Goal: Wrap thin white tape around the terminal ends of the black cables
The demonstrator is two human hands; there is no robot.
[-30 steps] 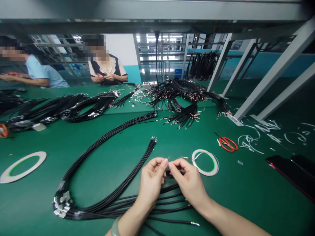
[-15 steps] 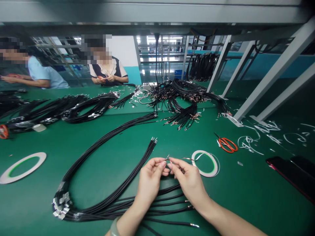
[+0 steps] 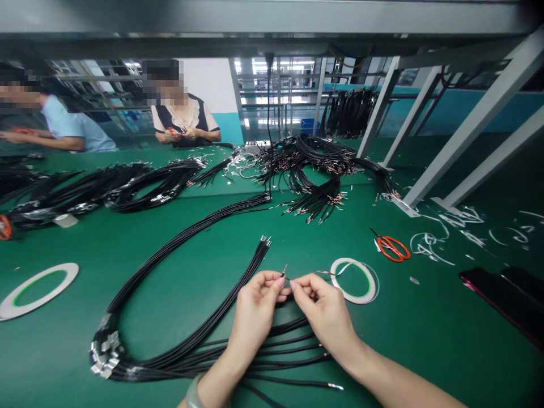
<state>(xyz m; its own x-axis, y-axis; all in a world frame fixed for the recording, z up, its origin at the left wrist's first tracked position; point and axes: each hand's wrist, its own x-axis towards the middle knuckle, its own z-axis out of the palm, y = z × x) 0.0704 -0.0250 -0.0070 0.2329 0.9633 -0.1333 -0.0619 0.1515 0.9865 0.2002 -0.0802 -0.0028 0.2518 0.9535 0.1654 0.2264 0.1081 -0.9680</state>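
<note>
My left hand (image 3: 254, 311) is closed in a pinch on a black cable, whose bare metal end (image 3: 285, 270) sticks up above the fingertips. Close beside it, my right hand (image 3: 329, 311) pinches a thin coppery strip (image 3: 323, 272). That strip runs from behind the right fingers to a white and green tape roll (image 3: 370, 292) lying flat on the table. Under both wrists, several loose black cables (image 3: 293, 383) fan out to the right. They belong to a curved cable bundle (image 3: 159, 256) bound at the lower left with clear tape and silvery tabs (image 3: 106, 357).
Orange-handled scissors (image 3: 393, 249) lie right of the roll, near white scraps (image 3: 429, 246) and a dark phone-like object (image 3: 497, 300). Another tape roll (image 3: 68, 277) is at left. Cable coils (image 3: 314, 150) line the back. Metal posts (image 3: 476, 119) rise at right. Two people (image 3: 187, 119) work opposite.
My fingertips have drawn slightly apart. The cable's bare end now points more steeply upward in my left fingers, and the right fingers have shifted their pinch.
</note>
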